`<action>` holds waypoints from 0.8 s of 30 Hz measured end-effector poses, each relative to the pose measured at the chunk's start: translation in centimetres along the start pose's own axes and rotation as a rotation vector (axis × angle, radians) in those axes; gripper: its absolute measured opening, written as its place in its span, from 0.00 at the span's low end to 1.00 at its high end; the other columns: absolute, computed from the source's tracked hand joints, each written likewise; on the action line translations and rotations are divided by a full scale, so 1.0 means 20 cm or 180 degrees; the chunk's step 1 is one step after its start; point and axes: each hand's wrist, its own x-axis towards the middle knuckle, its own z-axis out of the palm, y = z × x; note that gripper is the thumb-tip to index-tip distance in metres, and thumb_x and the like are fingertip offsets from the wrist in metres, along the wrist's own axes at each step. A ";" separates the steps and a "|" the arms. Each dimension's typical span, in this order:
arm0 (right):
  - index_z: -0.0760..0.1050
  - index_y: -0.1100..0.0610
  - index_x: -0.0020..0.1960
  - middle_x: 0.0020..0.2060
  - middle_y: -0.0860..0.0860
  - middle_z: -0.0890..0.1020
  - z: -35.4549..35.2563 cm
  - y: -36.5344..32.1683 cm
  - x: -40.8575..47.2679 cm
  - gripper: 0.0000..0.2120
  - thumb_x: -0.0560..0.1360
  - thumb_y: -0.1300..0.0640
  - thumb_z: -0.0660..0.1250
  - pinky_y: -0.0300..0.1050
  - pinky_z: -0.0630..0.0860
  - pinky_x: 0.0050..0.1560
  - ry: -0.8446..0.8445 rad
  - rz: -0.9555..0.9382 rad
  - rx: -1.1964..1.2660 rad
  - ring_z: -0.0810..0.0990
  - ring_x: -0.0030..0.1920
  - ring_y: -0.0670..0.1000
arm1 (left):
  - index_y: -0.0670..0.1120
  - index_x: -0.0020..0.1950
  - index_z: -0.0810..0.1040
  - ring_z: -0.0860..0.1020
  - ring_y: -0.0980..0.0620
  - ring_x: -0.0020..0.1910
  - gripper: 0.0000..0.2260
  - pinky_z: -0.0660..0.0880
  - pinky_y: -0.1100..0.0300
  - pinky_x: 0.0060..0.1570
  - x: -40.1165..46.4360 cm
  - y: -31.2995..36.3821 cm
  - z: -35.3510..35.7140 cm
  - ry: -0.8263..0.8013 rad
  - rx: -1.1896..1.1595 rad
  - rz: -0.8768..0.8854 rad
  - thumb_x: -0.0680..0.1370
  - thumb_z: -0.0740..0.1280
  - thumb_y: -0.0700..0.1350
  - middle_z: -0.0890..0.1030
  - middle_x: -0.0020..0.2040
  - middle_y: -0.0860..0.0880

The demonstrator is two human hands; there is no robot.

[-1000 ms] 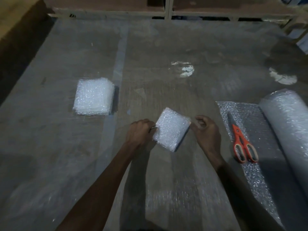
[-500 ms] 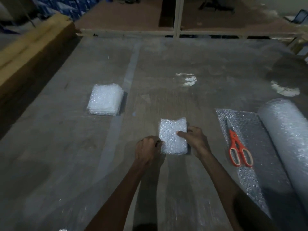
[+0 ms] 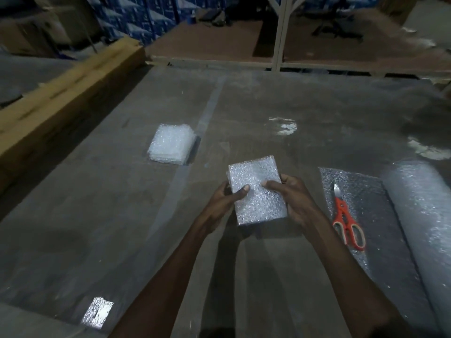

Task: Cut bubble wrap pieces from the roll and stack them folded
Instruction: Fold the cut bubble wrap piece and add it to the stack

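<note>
Both hands hold one thing in the single head-camera view. Left hand (image 3: 223, 201) grips the left edge of a folded rectangular pad of clear bubble wrap (image 3: 256, 190), thumb on top and fingers curled beneath. Right hand (image 3: 291, 200) grips the right edge the same way, thumb pressing the upper face. That pad is raised above the grey plastic-covered work surface (image 3: 109, 215), roughly midway between two other things. Ahead and to the left lies a neat stack of folded bubble wrap squares (image 3: 172, 147), well apart from the hands. To the right, orange-handled scissors (image 3: 346, 219) rest on the unrolled tail of a large roll of bubble wrap (image 3: 422, 215).

Judging from this, the pad looks ready to go onto the stack. Springy folds could open if either thumb lifts too soon, and a careless drop could land the pad crooked or nudge the stack out of line.
</note>
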 end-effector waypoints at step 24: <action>0.82 0.61 0.48 0.40 0.55 0.88 0.99 0.06 0.38 0.08 0.71 0.69 0.76 0.40 0.81 0.35 0.0676 -0.0086 -0.0157 0.86 0.37 0.51 | 0.39 0.42 0.83 0.81 0.51 0.36 0.07 0.79 0.59 0.36 0.20 0.38 -1.11 0.0757 0.0241 0.0157 0.69 0.79 0.37 0.84 0.38 0.45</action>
